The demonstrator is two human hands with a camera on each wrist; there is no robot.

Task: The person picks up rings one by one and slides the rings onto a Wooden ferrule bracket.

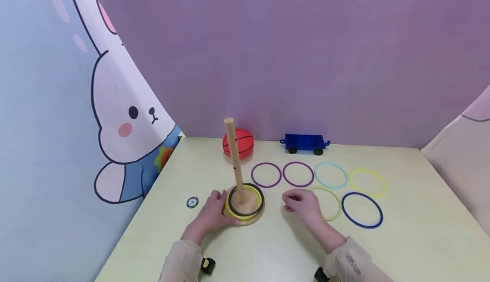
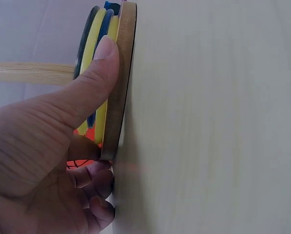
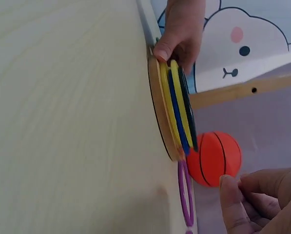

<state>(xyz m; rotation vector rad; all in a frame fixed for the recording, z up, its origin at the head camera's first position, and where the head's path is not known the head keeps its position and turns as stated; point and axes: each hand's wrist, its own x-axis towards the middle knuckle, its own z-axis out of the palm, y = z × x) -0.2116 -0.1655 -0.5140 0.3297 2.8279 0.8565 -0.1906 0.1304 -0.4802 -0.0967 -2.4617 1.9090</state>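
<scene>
My left hand (image 1: 210,216) grips the round wooden base (image 2: 123,87) of a ring toss stand, its thumb lying across the edge of the rings and base. From that base rises a wooden peg (image 1: 235,158). Around the peg lie stacked yellow, blue and black rings (image 3: 177,107), the black one on top. My right hand (image 1: 304,205) hovers to the right of the stand, fingers loosely curled and thumb near the index finger, with nothing between them. Partly behind it lies a yellow-green ring (image 1: 339,209); a dark blue ring (image 1: 369,227) lies further right.
Behind the right hand lie two purple rings, the left one (image 1: 252,175) nearer the peg, a light blue ring (image 1: 337,188) and a yellow ring (image 1: 367,169). A red ball (image 1: 246,143) and blue toy wagon (image 1: 305,142) stand by the wall. A chip (image 1: 192,202) lies left.
</scene>
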